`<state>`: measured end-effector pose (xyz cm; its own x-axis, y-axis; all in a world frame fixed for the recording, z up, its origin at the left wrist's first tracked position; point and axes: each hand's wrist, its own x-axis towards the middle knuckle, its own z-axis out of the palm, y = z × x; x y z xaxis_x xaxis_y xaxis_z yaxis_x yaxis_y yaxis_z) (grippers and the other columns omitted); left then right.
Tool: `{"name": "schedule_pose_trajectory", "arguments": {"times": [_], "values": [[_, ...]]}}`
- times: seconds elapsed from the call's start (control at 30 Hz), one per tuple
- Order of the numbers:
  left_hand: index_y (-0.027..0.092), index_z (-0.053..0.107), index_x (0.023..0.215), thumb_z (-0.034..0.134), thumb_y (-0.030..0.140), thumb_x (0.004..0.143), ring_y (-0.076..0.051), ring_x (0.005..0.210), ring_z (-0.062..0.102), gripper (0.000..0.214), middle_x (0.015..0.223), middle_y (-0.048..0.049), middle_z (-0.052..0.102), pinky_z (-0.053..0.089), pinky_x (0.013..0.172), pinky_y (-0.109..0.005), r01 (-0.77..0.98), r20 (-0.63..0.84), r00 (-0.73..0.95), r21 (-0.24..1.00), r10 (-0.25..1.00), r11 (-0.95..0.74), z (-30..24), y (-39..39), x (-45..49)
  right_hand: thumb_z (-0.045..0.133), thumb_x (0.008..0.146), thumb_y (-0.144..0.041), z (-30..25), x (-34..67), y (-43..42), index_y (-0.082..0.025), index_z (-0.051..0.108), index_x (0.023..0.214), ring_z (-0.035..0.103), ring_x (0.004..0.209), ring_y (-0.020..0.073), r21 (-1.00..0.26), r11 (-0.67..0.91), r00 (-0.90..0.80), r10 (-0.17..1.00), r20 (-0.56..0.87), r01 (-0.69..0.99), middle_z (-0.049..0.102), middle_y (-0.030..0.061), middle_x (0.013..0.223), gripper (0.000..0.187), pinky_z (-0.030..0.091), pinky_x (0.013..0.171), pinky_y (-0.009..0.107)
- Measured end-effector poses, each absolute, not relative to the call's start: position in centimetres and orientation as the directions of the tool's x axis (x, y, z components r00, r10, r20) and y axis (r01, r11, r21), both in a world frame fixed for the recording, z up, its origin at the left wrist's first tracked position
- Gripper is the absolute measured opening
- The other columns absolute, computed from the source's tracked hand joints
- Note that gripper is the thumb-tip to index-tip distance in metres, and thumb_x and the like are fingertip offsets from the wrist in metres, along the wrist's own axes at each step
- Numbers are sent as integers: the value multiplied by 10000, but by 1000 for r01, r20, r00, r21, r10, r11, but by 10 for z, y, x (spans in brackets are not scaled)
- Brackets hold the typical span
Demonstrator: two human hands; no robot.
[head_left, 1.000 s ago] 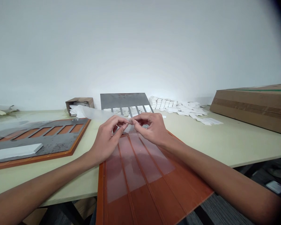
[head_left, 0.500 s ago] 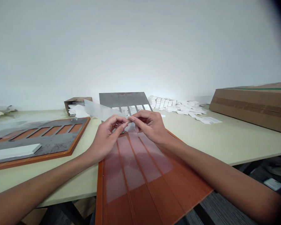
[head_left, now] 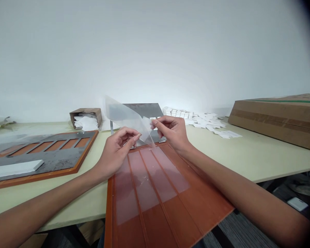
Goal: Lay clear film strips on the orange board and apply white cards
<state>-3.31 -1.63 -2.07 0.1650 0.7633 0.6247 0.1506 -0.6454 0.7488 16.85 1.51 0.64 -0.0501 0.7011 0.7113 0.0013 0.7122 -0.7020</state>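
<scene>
clear film (head_left: pixel 126 117) now stands higher between the hands, pinched in the right hand (head_left: pixel 173 132); the half-curled left hand (head_left: pixel 116 151) sits at its edge, hands wider apart than before, above the orange board (head_left: pixel 186 217).

Clear film (head_left: pixel 126 115), striped orange board (head_left: pixel 182 217)

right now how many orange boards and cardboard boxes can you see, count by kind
orange boards: 2
cardboard boxes: 2
total: 4
</scene>
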Motion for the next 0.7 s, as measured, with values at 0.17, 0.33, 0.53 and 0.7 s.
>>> {"name": "schedule_pose_trajectory", "arguments": {"times": [0.17, 0.33, 0.53, 0.7], "values": [[205, 668, 973, 668, 365, 950, -125, 688, 560, 161, 718, 17, 595, 451, 694, -256, 125, 561, 194, 800, 805, -587, -19, -18, -34, 771, 811, -386, 4, 174, 24, -165, 729, 683, 471, 465, 72, -712, 700, -30, 712, 702, -53, 703, 31, 693, 259, 373, 465, 244], [209, 648, 1002, 653, 374, 964, -120, 629, 528, 170, 635, 38, 560, 403, 678, -272, 130, 521, 283, 811, 805, -570, -20, -20, -36, 766, 784, -363, 6, 179, 30, -174, 715, 651, 423, 460, 65, -737, 669, 79, 743, 665, -94, 693, 19, 695, 237, 362, 468, 250], [211, 643, 958, 644, 374, 969, -110, 628, 512, 164, 682, 38, 541, 382, 680, -279, 153, 506, 343, 801, 791, -579, -19, -20, -35, 756, 780, -362, 8, 182, 32, -177, 717, 658, 411, 467, 71, -728, 680, 126, 732, 669, -88, 685, 15, 680, 225, 365, 473, 253], [203, 642, 941, 665, 381, 950, -122, 679, 538, 180, 777, 12, 584, 408, 681, -276, 152, 526, 309, 795, 793, -587, -19, -18, -34, 748, 806, -354, 6, 181, 30, -171, 712, 659, 431, 473, 71, -714, 696, 81, 718, 691, -82, 694, 22, 699, 237, 361, 473, 248]]}}
